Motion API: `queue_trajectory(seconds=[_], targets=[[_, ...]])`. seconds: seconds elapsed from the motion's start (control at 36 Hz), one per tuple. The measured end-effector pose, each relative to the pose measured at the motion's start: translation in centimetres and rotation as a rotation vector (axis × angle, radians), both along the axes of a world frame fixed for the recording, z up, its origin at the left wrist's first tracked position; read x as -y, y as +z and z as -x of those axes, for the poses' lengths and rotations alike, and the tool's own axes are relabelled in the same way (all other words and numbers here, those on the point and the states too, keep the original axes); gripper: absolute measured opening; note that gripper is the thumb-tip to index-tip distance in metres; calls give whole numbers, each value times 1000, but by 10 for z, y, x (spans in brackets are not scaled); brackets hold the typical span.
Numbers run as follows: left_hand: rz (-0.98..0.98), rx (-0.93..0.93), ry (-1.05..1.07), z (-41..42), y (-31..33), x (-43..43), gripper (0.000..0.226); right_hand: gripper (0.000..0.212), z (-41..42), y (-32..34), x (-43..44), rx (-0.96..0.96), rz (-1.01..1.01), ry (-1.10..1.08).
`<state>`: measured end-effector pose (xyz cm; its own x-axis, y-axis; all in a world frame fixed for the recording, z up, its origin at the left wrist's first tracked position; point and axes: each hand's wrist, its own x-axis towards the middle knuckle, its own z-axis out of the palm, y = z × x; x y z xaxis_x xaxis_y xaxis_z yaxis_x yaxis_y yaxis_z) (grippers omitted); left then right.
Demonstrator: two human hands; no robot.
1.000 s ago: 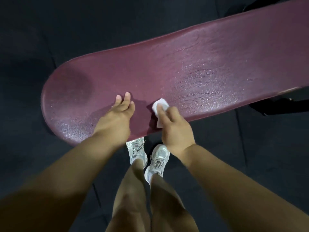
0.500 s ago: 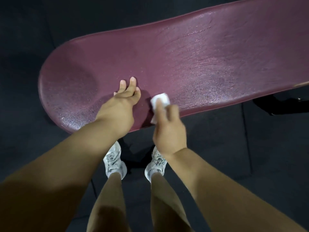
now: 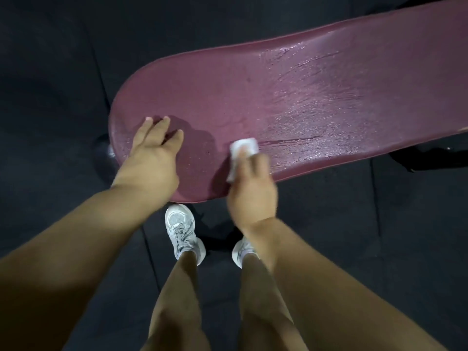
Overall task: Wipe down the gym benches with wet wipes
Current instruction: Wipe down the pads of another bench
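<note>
Hands worked apart on the pad! The left hand (image 3: pixel 152 158) lay flat, fingers spread straight, on the rounded left end of the maroon bench (image 3: pixel 304 84). The right hand (image 3: pixel 250 183), blurred, pressed a white wet wipe (image 3: pixel 243 148) under its fingers at the near edge; whether the thumb pinched it could not be told. Wet streaks (image 3: pixel 316 110) glistened further right. White shoes (image 3: pixel 181 231) stood below on the dark floor (image 3: pixel 50 72).

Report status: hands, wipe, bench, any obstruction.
Left hand flat on bench pad near rounded end. Right hand presses wet wipe at pad's near edge. No obstruction visible.
</note>
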<state>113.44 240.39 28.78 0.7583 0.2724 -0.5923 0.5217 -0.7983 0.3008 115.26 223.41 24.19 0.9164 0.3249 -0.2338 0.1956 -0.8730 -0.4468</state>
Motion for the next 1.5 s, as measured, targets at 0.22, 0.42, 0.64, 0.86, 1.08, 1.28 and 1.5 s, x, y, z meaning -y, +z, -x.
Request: queue_trajectory(seconds=[0.22, 0.42, 0.64, 0.86, 1.08, 1.28, 1.5], targets=[[23, -183, -165, -4, 6, -32, 83, 32, -62, 4, 5, 11, 87, 485], [59, -222, -211, -13, 4, -40, 84, 52, -104, 6, -8, -63, 224, -399], [169, -223, -205, -15, 6, -55, 86, 53, -49, 6, -45, -14, 35, 789], [270, -150, -11, -11, -2, -59, 86, 58, -173, 15, -24, -53, 401, -270], [95, 145, 207, -11, -12, -62, 67, 56, -113, 11, -78, -41, 216, 809], [34, 26, 232, -14, -12, -55, 74, 30, -186, 18, -65, -166, 301, 172], [72, 89, 373, -10, -12, -50, 72, 72, -122, 10, -120, -174, 312, 335]])
